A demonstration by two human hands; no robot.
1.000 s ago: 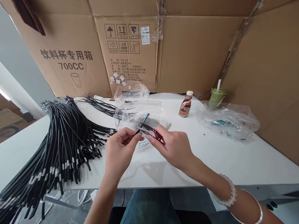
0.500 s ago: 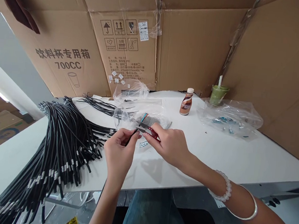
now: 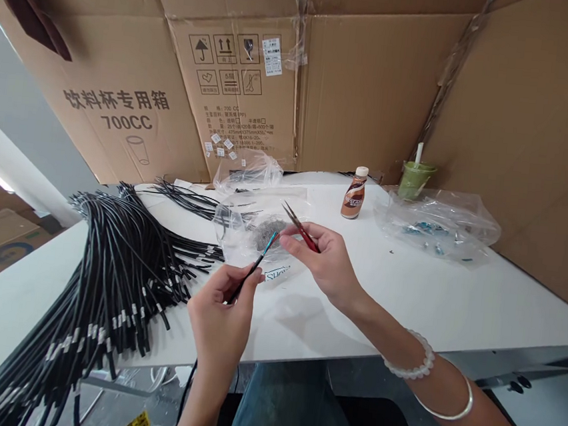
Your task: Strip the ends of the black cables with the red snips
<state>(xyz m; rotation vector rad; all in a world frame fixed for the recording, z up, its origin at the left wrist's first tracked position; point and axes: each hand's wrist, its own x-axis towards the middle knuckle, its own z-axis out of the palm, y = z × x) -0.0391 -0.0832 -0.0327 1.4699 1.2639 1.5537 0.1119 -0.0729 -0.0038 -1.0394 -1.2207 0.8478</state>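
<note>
My left hand (image 3: 225, 301) pinches a black cable (image 3: 247, 280), which slants up to the right. From its stripped end fan several thin coloured wires (image 3: 271, 240), blue and red among them. Red-handled scissors (image 3: 305, 234) are gripped in my right hand (image 3: 326, 264), their blades almost together and tilted up and left. The thumb and forefinger of that hand are at the wire tips; whether they pinch a wire, I cannot tell. Behind the wires lies a clear plastic bag (image 3: 233, 216) with a grey mass of small parts (image 3: 265, 231).
A large bundle of black cables (image 3: 123, 264) covers the table's left side and hangs over its front edge. Farther back stand a brown bottle (image 3: 354, 194) and a green cup with a straw (image 3: 414, 181). Another plastic bag (image 3: 464, 220) holds small blue pieces. Cardboard (image 3: 371, 87) walls the back.
The scissors have come away from the cable and swung upright, blades closing. My left hand has dropped slightly left with the cable, and my right fingers have moved to the coloured wires.
</note>
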